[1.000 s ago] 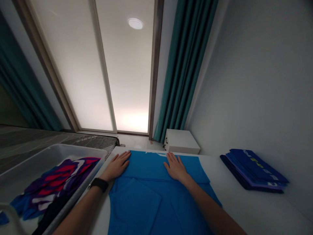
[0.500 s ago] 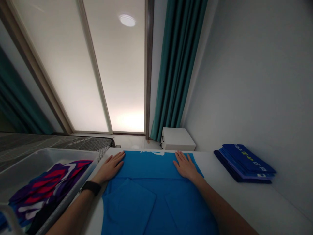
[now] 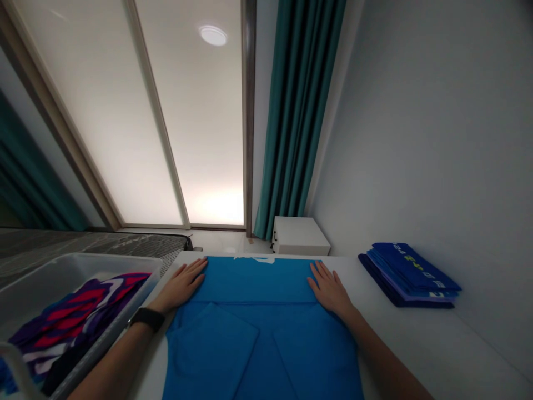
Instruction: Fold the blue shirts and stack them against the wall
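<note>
A blue shirt point(image 3: 266, 328) lies spread on the white table point(image 3: 412, 350), its sleeves folded inward and its far end turned over in a straight band. A white print shows at the far edge. My left hand point(image 3: 183, 284) rests flat at the shirt's far left corner, fingers stretched out, with a dark band around the wrist. At the far right corner my right hand point(image 3: 331, 289) lies flat, fingers spread, partly on the cloth's edge. Neither hand grips the fabric.
Left of the table stands a clear plastic bin point(image 3: 116, 258) holding purple, red and white clothes point(image 3: 79, 314). A stack of folded blue garments point(image 3: 412, 275) sits at the right by the wall. Beyond the table are a white cabinet point(image 3: 302, 236) and a teal curtain point(image 3: 295, 122).
My right hand has slid outward to the right, onto the shirt's right edge, which now lies straighter. My left hand stays at the left corner. The view has shifted slightly.
</note>
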Demonstrator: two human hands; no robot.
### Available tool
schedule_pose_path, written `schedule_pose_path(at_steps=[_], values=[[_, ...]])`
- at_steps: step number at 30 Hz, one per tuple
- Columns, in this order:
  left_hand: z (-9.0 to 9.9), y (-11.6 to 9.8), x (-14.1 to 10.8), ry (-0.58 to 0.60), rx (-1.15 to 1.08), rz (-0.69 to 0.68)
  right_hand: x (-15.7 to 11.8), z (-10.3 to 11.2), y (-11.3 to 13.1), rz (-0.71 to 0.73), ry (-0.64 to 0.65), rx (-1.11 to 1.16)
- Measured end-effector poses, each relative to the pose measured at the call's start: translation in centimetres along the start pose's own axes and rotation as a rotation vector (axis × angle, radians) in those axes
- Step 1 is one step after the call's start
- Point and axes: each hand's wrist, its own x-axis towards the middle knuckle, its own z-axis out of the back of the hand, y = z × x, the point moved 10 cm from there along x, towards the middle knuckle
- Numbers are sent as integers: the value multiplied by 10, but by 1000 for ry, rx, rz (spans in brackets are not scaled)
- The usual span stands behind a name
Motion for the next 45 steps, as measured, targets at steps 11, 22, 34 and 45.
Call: schedule_pose_path(at_steps=[11, 22, 34, 45], values=[[26, -41, 8, -179, -101, -109, 0, 0, 2, -7, 7, -30], [-9, -301, 49, -2, -102, -541, 0, 3, 6, -10, 37, 17], [-22, -324, 74, -201, -134, -426, 1, 5, 6, 22, -1, 123], [-20, -324, 74, -208, -170, -426, 34, 41, -57, -25, -246, 370]])
